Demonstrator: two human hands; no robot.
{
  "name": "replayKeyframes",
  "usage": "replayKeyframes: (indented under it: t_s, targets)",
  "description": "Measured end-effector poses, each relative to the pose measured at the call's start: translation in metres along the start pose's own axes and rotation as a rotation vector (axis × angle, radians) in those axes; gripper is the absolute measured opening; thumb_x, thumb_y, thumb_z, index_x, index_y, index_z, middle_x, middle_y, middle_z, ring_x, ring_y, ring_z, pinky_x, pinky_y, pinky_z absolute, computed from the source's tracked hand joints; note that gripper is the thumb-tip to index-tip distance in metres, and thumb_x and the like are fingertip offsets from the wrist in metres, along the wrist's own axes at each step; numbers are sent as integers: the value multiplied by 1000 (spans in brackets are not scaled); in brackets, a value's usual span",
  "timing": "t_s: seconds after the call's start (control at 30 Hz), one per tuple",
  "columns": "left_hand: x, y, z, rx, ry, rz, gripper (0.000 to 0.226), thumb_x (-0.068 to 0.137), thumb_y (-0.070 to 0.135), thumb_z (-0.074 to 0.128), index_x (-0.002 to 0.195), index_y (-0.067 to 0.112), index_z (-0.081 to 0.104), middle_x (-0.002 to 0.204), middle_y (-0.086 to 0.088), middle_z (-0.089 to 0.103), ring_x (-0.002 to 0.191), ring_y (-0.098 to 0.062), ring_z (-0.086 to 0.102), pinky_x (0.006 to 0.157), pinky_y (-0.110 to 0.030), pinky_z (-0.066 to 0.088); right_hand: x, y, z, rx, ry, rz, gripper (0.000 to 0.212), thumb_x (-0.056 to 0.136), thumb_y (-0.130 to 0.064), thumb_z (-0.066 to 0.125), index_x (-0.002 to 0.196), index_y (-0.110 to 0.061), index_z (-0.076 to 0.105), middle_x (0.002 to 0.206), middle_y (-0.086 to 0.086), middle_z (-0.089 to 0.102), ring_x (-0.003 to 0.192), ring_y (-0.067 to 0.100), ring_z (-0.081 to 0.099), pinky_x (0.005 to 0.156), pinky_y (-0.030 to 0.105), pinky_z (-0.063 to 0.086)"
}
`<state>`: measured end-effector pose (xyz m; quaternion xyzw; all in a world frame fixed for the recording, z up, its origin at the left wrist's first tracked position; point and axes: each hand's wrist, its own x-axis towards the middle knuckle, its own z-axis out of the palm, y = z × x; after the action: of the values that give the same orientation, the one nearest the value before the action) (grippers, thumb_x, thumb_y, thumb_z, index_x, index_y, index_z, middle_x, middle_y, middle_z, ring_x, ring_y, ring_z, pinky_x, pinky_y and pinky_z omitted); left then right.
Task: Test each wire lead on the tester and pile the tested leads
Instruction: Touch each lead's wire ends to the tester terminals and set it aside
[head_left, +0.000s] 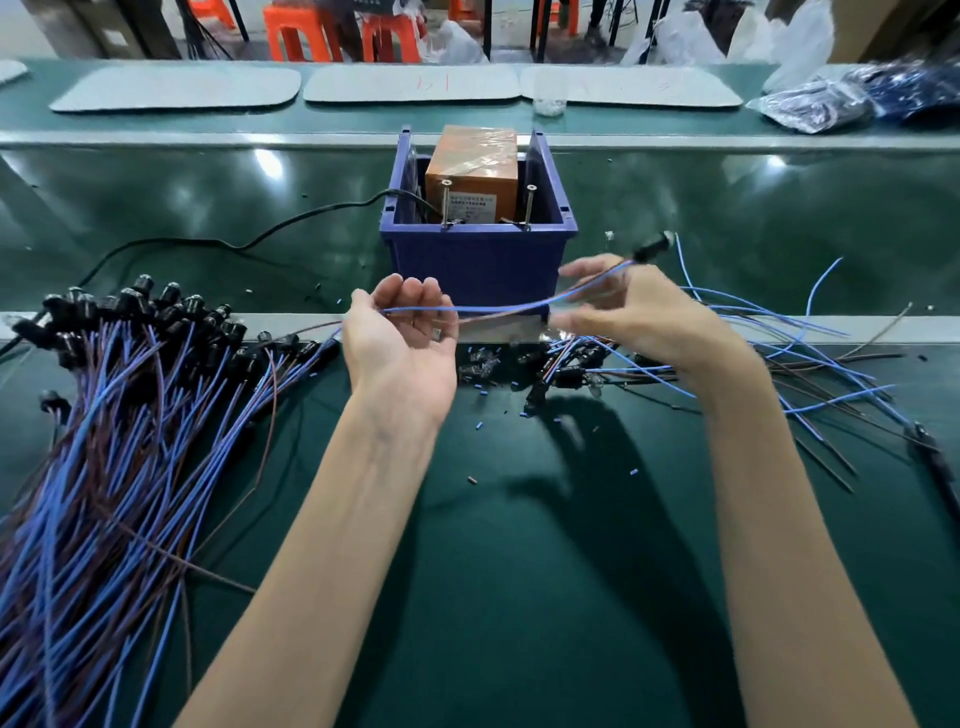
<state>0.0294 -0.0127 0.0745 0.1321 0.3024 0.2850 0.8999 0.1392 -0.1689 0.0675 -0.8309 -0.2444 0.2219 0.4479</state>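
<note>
Tension explains the hold: one wire lead (498, 307), a blue strand paired with a brown one, is drawn nearly straight between two bare hands just in front of the blue bin (478, 260). That keeps it clear of the tangles on the bench (519, 519). The left grip (400, 338) lies palm up, its fingers curled over the bare wire ends. This looks meant to keep those ends together and ready to present. The right grip (639, 317) is blurred. It seems to pinch the lead near its far end, where the black socket (652, 252) sticks up past the fingertips. The tester (470, 171), an orange box wrapped in tape, sits inside the bin with two metal posts (445, 203) standing upright at the near rim, probably so wire ends can be touched to them from the front. A black cable (234, 241) runs from the bin off to the left. A dense pile (130, 415) of similar leads lies to the left with its sockets bunched toward the far side, and a looser scatter (779, 358) spreads to the right. Which heap is the tested one cannot be told from this view. Small clipped bits (477, 426) dot the bench between the arms. The lead touches neither post, so I judge it is either about to be tested or on its way to a heap.
</note>
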Motion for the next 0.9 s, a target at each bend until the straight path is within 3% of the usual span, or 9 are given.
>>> replayKeyframes:
  t_s: [0.07, 0.13, 0.33, 0.47, 0.63, 0.7, 0.8, 0.83, 0.9]
  targets:
    - [1, 3, 0, -90, -9, -19, 46, 104, 29, 25, 68, 13, 49, 45, 0, 50, 44, -14, 50, 59, -27, 41, 2, 15, -9, -276, -6, 53, 59, 74, -25, 82, 127, -24, 57, 123, -2, 59, 114, 16, 54, 94, 25, 42]
    - [3, 6, 0, -146, -17, -24, 47, 105, 29, 23, 68, 12, 47, 44, 0, 47, 44, -14, 45, 59, -27, 38, 9, 27, -9, -464, 124, 72, 58, 78, -26, 79, 131, -19, 56, 130, 6, 55, 124, 26, 46, 103, 31, 37]
    - [2, 5, -1, -175, -58, -49, 47, 105, 29, 19, 68, 12, 44, 43, 1, 43, 41, -15, 41, 62, -28, 37, 28, 48, 18, -481, 250, 60, 30, 85, -20, 72, 113, -10, 70, 112, 16, 60, 102, 33, 60, 92, 34, 45]
    - [2, 7, -2, -194, -81, -71, 46, 105, 28, 19, 69, 12, 43, 43, 1, 43, 45, -15, 40, 66, -29, 38, 30, 49, 21, -493, 325, 13, 21, 86, -14, 69, 107, -14, 73, 106, 13, 59, 106, 35, 54, 90, 38, 47]
    - [0, 16, 2, -284, -148, -58, 42, 105, 23, 20, 72, 11, 43, 43, 0, 42, 35, -16, 43, 62, -30, 38, 24, 44, 11, -418, 246, -68, 15, 84, -16, 72, 92, -28, 71, 101, -1, 54, 107, 25, 53, 97, 47, 40]
    - [0, 19, 1, -337, -177, -63, 40, 105, 20, 20, 74, 11, 43, 44, -1, 42, 34, -17, 42, 60, -30, 35, 21, 43, 9, -463, 202, -49, 18, 83, -22, 74, 94, -35, 70, 111, -4, 55, 114, 20, 48, 97, 40, 34]
    - [-1, 18, -1, -406, -215, -89, 38, 104, 17, 22, 75, 9, 44, 47, -1, 38, 35, -16, 39, 60, -30, 34, 18, 38, 6, -546, 107, -11, 37, 84, -15, 73, 117, -29, 66, 123, 3, 53, 120, 24, 45, 104, 42, 33]
    - [-1, 18, -1, -429, -224, -98, 38, 104, 17, 22, 73, 9, 44, 48, 0, 37, 35, -15, 37, 61, -30, 33, 16, 31, 3, -543, 135, -48, 38, 83, -12, 72, 119, -25, 65, 120, 5, 54, 115, 23, 47, 103, 38, 36]
    - [-1, 17, -2, -465, -237, -102, 40, 103, 18, 24, 69, 9, 44, 50, 1, 34, 37, -15, 35, 62, -29, 34, 7, 13, -4, -401, 251, -174, 20, 84, -12, 71, 102, -20, 71, 99, 3, 62, 88, 14, 54, 83, 23, 41]
